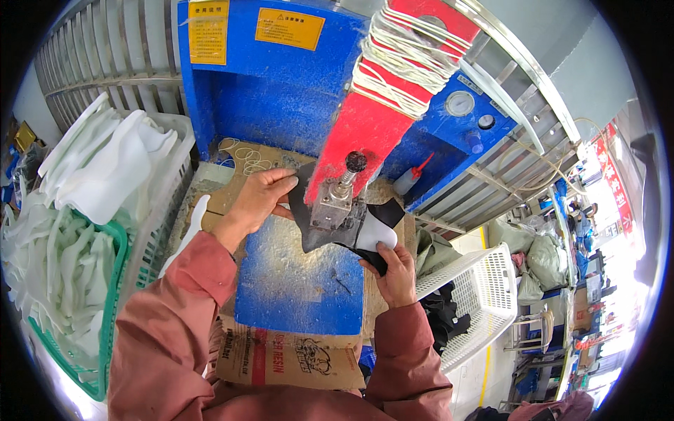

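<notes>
My left hand (260, 200) pinches the left edge of a dark fabric piece (316, 241) between thumb and fingers. The fabric lies beneath the metal head (333, 203) of a press, which hides its middle. At the piece's right end, my right hand (394, 272) grips a white shaped panel (377, 233) along with black fabric, thumb on top and fingers underneath. A red press arm (358, 126) runs down to the metal head, which carries a spring and a dark knob. Whether the head touches the fabric, I cannot tell.
A blue dusty board (302, 295) lies before the press's blue frame (274, 98). White panels (105, 161) fill baskets on the left, one with a green rim (116, 281). A white basket (491, 288) at right holds black pieces. A red-tipped bottle (407, 181) stands behind.
</notes>
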Demonstrator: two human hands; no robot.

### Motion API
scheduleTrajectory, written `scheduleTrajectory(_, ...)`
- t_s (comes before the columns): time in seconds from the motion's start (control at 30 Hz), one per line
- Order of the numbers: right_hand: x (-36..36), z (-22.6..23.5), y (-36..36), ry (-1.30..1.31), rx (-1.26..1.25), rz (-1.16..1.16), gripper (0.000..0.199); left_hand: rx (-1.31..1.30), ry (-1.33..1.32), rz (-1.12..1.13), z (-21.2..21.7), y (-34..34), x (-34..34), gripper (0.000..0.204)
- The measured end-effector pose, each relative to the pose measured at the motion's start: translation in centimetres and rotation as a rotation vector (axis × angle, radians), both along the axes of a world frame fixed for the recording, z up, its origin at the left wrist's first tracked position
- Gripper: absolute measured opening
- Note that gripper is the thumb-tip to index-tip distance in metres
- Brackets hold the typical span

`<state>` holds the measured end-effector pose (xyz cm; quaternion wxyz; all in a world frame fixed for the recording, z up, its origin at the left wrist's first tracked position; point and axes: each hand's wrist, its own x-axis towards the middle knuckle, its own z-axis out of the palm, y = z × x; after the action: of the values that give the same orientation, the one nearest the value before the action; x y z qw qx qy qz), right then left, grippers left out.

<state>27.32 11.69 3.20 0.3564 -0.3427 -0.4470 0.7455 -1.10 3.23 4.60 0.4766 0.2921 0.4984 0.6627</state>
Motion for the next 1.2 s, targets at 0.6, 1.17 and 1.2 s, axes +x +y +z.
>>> scheduleTrajectory(0.6,4.0,-1.1,-2.3,-0.053,-0.066,-0.019,0.018,-0.05,-0.118,-0.099,-0.9,-3.1,3.4,0.031)
scheduleTrajectory(1.17,7.1,-2.1,-4.9,-0.118,-0.071,-0.024,0.017,-0.091,-0.179,-0.161,-1.7,-6.7,6.9,0.035)
scheduleTrajectory(1.2,7.3,-2.0,-5.1,-0.098,-0.07,-0.019,0.018,-0.092,-0.183,-0.156,-1.8,-6.8,7.0,0.034)
